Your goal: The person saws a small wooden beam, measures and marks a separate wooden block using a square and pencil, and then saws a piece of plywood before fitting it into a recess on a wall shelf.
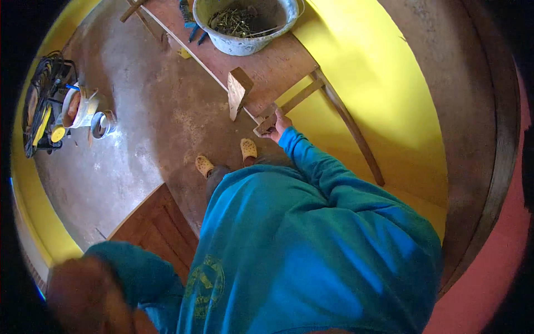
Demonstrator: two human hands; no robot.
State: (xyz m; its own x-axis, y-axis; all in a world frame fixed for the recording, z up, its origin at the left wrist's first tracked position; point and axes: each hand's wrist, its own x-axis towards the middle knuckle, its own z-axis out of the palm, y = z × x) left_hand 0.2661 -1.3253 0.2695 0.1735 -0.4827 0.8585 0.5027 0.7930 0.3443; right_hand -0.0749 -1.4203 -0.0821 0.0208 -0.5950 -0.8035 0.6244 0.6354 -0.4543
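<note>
My right hand [279, 123] is closed round a short wooden bar [263, 127] at the near end of a brown wooden table [286, 61]. Whether that bar is loose or part of the table's frame, I cannot tell. Just left of it, a pale angular wooden block [239, 89] juts out at the table's edge. My left hand [83, 295] is raised close at the lower left, smeared and dark; its fingers cannot be made out.
A bucket [242, 45] of dry plant bits stands on the table, beside a blue-handled tool [196, 30]. Paint-stained buckets [83, 108] and black cables [41, 83] lie at the left. A brown wooden panel [158, 222] is at lower left; a yellow wall [384, 67] rises at right.
</note>
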